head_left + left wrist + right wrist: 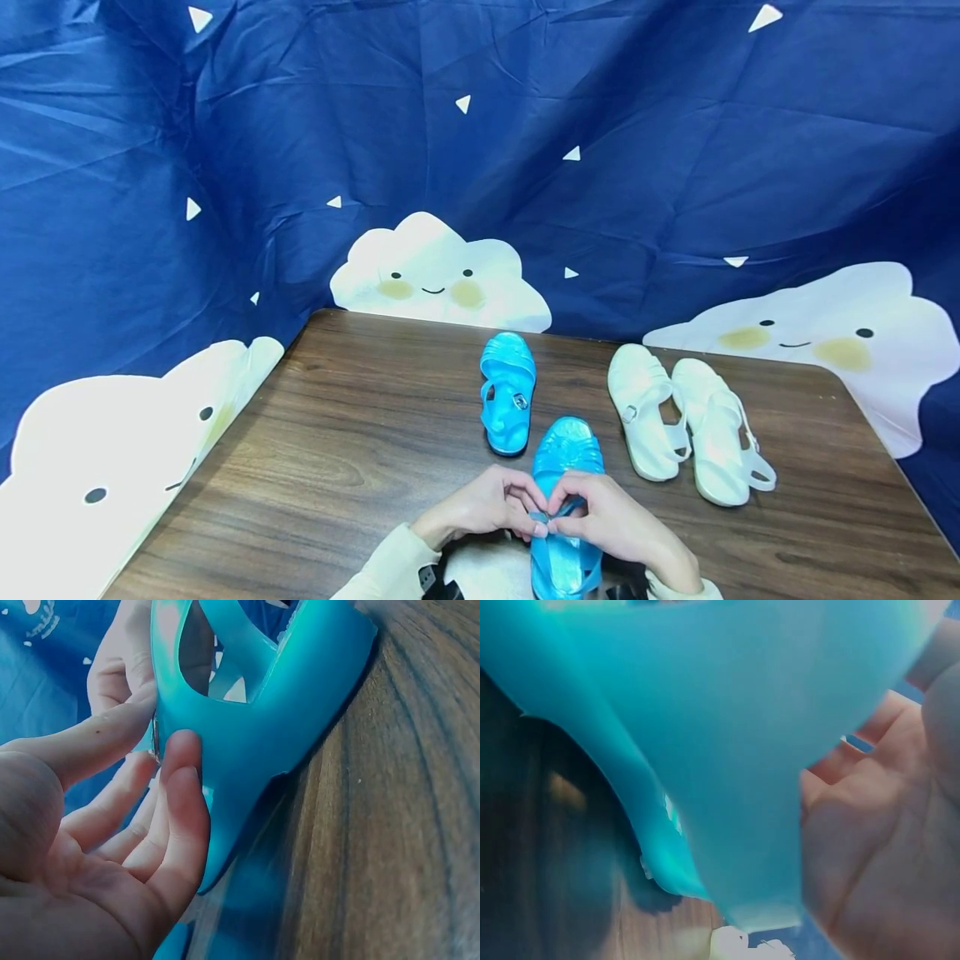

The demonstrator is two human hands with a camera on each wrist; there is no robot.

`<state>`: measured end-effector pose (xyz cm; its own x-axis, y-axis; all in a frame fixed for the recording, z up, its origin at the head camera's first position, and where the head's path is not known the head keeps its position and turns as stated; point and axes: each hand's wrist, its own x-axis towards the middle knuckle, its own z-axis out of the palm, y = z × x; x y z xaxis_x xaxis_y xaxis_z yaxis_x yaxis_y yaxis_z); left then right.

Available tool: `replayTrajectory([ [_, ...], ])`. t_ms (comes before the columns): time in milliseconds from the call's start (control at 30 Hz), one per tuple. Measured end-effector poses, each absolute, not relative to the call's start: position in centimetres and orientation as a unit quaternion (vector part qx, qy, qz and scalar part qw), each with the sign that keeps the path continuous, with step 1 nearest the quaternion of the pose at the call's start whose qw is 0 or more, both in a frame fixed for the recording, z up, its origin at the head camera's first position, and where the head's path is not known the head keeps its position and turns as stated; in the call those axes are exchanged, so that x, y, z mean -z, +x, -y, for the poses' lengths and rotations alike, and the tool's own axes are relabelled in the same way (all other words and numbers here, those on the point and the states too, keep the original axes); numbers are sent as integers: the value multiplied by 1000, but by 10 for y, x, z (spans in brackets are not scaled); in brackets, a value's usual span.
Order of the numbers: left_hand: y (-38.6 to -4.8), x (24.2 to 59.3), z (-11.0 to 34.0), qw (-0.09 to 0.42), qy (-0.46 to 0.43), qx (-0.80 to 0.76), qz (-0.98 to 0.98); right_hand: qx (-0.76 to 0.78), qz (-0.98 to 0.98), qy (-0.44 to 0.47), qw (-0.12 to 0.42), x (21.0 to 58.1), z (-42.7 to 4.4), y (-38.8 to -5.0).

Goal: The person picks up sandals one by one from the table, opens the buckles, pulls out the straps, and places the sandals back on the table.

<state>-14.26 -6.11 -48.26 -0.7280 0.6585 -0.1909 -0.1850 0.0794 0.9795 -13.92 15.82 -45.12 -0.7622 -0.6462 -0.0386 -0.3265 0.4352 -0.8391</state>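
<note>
A blue sandal [567,450] lies at the table's near edge, toe pointing away, between both hands. My left hand [487,502] pinches its strap at the small metal buckle [155,736], thumb on one side and fingertips on the other. From the other side, my right hand [617,518] pinches the strap [739,750] close to the buckle, the two hands' fingertips nearly meeting. In the right wrist view this strap covers the right fingertips. Whether the strap end is through the buckle I cannot tell.
Another blue sandal [507,392] stands just beyond, its buckle in view. To the right is a pair of white sandals, one [643,412] left of the other [712,433]. A blue cloud-patterned cloth [495,183] hangs behind the brown wooden table [337,450].
</note>
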Motion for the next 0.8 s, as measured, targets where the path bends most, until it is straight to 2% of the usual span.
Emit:
replayTrajectory([
  [600,-145,484,64,331,215,-653,-647,440,-835,-292,156,454,-156,-140],
  [800,-146,484,66,337,216,-652,-643,446,-824,-318,146,457,-156,-140],
])
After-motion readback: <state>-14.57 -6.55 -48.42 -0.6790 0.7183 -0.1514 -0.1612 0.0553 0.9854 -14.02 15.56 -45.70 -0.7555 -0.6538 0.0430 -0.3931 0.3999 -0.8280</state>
